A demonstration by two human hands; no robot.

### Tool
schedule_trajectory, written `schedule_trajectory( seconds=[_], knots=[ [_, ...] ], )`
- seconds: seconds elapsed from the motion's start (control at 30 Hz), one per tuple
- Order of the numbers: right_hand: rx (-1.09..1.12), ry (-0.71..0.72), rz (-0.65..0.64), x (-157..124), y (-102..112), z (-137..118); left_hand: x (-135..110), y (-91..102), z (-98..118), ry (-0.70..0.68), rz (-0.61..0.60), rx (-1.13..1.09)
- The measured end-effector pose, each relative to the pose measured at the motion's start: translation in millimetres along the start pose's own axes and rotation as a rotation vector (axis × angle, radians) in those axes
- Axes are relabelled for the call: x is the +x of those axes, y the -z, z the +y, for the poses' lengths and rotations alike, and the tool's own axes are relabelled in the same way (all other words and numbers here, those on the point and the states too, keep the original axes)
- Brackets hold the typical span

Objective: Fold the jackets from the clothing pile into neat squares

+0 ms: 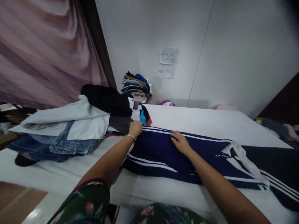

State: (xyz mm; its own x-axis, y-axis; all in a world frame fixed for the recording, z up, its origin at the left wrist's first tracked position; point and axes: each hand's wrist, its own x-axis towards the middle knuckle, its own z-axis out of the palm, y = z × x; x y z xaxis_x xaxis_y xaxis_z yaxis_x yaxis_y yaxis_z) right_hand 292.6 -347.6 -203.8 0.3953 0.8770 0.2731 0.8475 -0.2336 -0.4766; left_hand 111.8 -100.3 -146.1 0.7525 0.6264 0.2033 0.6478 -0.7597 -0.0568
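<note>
A navy garment with white stripes (163,152) lies spread across the white table (198,121). My left hand (135,128), a bracelet on its wrist, is curled closed on the garment's far left edge. My right hand (180,142) lies flat on the navy cloth with its fingers stretched out. A black garment with white stripes (277,174) lies to the right, and a white strip of cloth (245,158) crosses the two.
A heap of clothes sits at the left: a white shirt (70,119), blue jeans (58,144) and a black piece (107,99). A folded stack (136,87) stands against the wall under paper notes (168,62). A pink curtain (42,53) hangs at the left.
</note>
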Motion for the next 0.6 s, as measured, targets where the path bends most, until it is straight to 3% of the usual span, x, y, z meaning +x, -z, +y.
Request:
schedule_trajectory(
  seconds=[0.07, 0.2, 0.3, 0.4, 0.6],
  knots=[
    [-0.106, -0.082, 0.021, 1.7, 23.2, 22.1, -0.2, -0.1, -2.1, -0.005, -0.002, -0.003],
    [-0.336, -0.275, -0.074, -8.6, 53.0, 59.0, 0.6, -2.9, 0.4, -0.046, 0.070, -0.011],
    [-0.405, -0.332, -0.151, -21.8, 50.7, 73.4, -1.1, -12.7, 8.7, -0.193, 0.172, -0.079],
    [-0.411, -0.354, -0.181, -28.4, 42.6, 77.5, -3.1, -29.3, 17.0, -0.317, 0.134, -0.127],
    [-0.328, -0.416, -0.195, -23.2, 45.3, 75.9, 0.2, -52.4, 19.4, -0.253, -0.020, -0.035]
  ],
)
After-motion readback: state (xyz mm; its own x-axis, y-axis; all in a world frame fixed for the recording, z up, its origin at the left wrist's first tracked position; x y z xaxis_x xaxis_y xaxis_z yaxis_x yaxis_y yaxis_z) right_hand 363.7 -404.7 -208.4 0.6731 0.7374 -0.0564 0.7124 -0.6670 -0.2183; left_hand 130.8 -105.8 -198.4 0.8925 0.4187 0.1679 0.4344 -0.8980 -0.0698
